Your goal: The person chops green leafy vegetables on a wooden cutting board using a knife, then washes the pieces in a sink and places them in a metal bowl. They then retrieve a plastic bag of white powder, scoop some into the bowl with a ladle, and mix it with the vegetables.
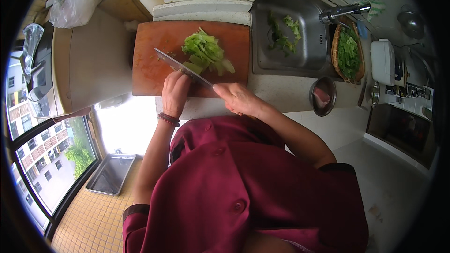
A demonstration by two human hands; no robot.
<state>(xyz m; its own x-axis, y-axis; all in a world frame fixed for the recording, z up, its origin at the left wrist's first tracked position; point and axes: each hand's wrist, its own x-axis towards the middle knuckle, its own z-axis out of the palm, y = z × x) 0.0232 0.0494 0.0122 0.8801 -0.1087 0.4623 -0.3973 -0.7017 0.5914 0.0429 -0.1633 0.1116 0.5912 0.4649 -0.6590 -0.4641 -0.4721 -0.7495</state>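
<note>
A reddish-brown cutting board (154, 38) lies on the counter before me. My right hand (239, 100) grips the handle of a kitchen knife (182, 67), whose blade slants across the board to the upper left. My left hand (175, 89), with a beaded bracelet at the wrist, rests at the board's near edge with its fingertips bent against the blade's near side. Just beyond the blade lies a pile of cut leafy green vegetable (204, 47), with pale stalk pieces at its near side. Small scraps dot the board left of the pile. Whatever is under my left fingers is hidden.
Right of the board is a steel sink (313, 52) with loose leaves (291, 33) under a faucet (344, 12). A wicker basket of greens (348, 54) stands beyond it. A metal bowl (322, 110) holding raw meat (321, 97) sits near the counter's front edge. A large appliance (98, 59) stands left.
</note>
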